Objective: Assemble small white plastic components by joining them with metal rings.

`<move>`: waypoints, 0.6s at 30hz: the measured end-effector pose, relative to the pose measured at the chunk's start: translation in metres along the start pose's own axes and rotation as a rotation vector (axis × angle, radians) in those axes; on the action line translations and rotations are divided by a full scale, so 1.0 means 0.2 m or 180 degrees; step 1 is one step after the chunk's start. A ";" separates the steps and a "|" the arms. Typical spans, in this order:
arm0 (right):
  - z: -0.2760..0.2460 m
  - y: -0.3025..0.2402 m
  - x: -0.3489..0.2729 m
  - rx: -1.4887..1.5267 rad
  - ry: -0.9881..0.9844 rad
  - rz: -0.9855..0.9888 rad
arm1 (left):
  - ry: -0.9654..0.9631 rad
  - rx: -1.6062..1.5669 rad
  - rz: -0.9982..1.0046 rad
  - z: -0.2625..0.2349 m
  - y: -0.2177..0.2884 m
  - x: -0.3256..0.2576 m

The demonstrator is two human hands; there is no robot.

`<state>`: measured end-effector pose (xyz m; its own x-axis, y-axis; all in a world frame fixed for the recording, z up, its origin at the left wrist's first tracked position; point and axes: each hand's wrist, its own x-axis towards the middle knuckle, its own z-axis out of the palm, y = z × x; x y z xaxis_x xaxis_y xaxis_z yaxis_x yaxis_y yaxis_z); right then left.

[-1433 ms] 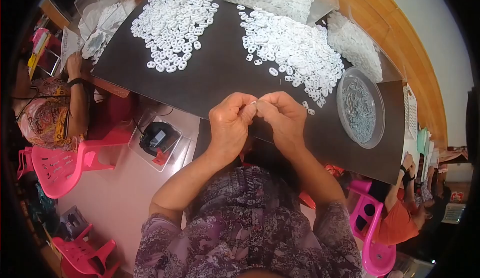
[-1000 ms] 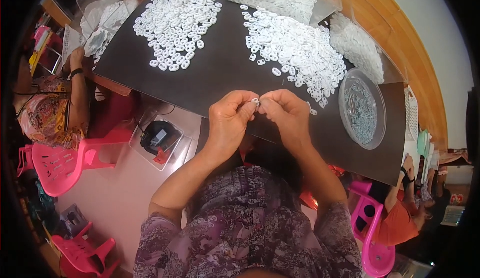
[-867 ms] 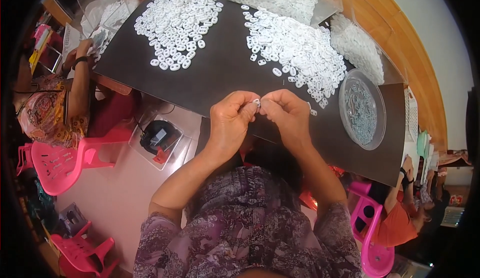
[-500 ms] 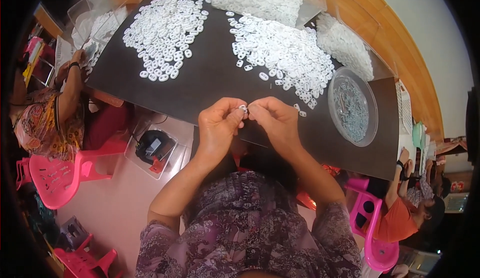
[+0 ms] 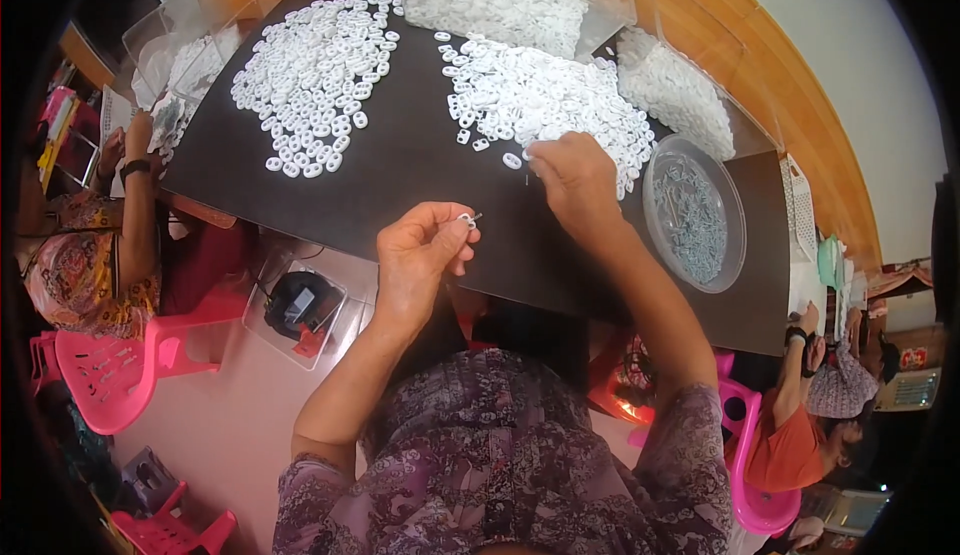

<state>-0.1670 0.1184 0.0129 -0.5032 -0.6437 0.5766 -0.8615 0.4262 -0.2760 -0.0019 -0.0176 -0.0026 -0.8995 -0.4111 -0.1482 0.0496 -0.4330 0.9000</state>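
At table (image 5: 425,140), left hand (image 5: 418,243) pinches white link (image 5: 466,221); right hand (image 5: 578,177) touches another (image 5: 528,154), grip unclear.

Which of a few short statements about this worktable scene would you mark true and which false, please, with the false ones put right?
1. The left hand holds a small white piece. True.
2. The round clear dish of small metal parts stands right of the left white pile. True.
3. The right hand is inside the dish. False: it is at the near edge of the right white pile.
4. The two hands touch each other. False: they are apart.
5. The tabletop is bright yellow. False: it is dark.
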 end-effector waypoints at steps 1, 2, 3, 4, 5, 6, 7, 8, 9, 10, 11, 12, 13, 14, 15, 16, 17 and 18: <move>0.03 0.00 0.01 -0.0139 -0.0090 -0.0104 | -0.0010 -0.0027 0.0002 0.00 0.00 0.00; 0.06 -0.01 0.02 -0.0272 -0.0184 -0.0216 | -0.0009 -0.0057 0.0007 0.00 0.00 0.00; 0.07 -0.02 0.02 -0.0261 -0.0186 -0.0224 | 0.0004 -0.0055 0.0011 0.00 0.00 0.00; 0.08 -0.03 0.03 -0.0401 -0.0259 -0.0317 | 0.0024 -0.0091 0.0047 0.00 -0.01 0.01; 0.09 -0.03 0.03 -0.0540 -0.0329 -0.0419 | 0.0048 -0.0128 0.0091 0.00 -0.01 0.01; 0.10 -0.03 0.03 -0.0531 -0.0327 -0.0436 | 0.0062 -0.0129 0.0104 0.00 -0.01 0.01; 0.11 -0.01 0.03 -0.0542 -0.0366 -0.0526 | 0.0031 -0.0157 0.0115 0.00 -0.01 0.01; 0.12 -0.01 0.03 -0.0552 -0.0412 -0.0610 | -0.0001 -0.0185 0.0117 0.00 -0.02 0.01; 0.13 -0.01 0.04 -0.0545 -0.0416 -0.0620 | 0.0011 -0.0188 0.0122 0.00 -0.02 0.01; 0.13 -0.02 0.04 -0.0599 -0.0459 -0.0743 | 0.0033 -0.0184 0.0106 -0.01 -0.02 0.01; 0.12 -0.02 0.05 -0.0664 -0.0497 -0.0862 | 0.0042 -0.0181 0.0092 -0.01 -0.02 0.01; 0.12 -0.02 0.05 -0.0667 -0.0494 -0.0869 | 0.0042 -0.0184 0.0100 0.00 -0.02 0.02; 0.12 -0.02 0.05 -0.0726 -0.0437 -0.0937 | 0.0041 -0.0193 0.0106 0.00 -0.02 0.02; 0.13 -0.02 0.05 -0.0776 -0.0381 -0.1007 | 0.0047 -0.0198 0.0111 0.00 -0.02 0.02; 0.12 -0.02 0.05 -0.0769 -0.0378 -0.1016 | 0.0056 -0.0196 0.0117 0.00 -0.02 0.02; 0.11 -0.03 0.03 -0.0600 -0.0306 -0.0878 | 0.0052 -0.0214 0.0102 0.00 -0.01 0.02; 0.11 -0.05 0.02 -0.0421 -0.0238 -0.0746 | 0.0058 -0.0232 0.0087 0.00 -0.01 0.02; 0.09 -0.07 0.01 -0.0404 -0.0239 -0.0756 | 0.0077 -0.0227 0.0092 0.00 -0.01 0.02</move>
<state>-0.1571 0.1000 0.0047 -0.2958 -0.7784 0.5538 -0.9429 0.3308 -0.0388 -0.0049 -0.0186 -0.0051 -0.8866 -0.4431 -0.1331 0.1070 -0.4763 0.8727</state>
